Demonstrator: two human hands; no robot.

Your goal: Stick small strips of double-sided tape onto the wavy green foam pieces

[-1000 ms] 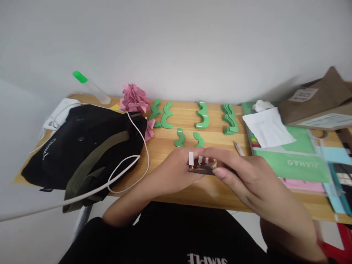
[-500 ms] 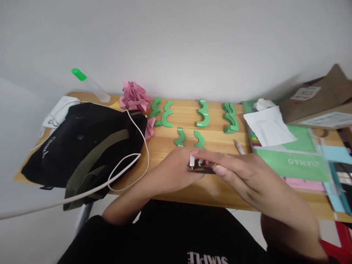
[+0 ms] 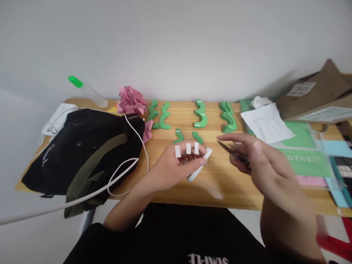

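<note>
My left hand (image 3: 165, 170) is closed over the front of the table, pinching a narrow white strip (image 3: 195, 173) that looks like double-sided tape between thumb and fingers. Small white tape pieces (image 3: 188, 148) stick up from its fingers. To the right, my right hand (image 3: 265, 161) is wrapped round a pair of scissors (image 3: 227, 147); their dark blades point left, and the handles are mostly hidden. Just beyond my left hand lie two small wavy green paper pieces (image 3: 197, 137). A larger wavy green piece (image 3: 202, 116) with white strips on it is farther back.
Other green wavy pieces (image 3: 165, 116) and a green stack (image 3: 227, 119) lie along the back. Left are pink paper flowers (image 3: 132, 101), a black bag (image 3: 90, 143) and a white cable (image 3: 96, 189). Right are a white tissue (image 3: 266, 123), green folder (image 3: 305, 161) and cardboard box (image 3: 310, 97).
My hands have moved apart. The scissors have come away to the right with my right hand, and my left hand has turned, bringing the white strip and tape pieces into view.
</note>
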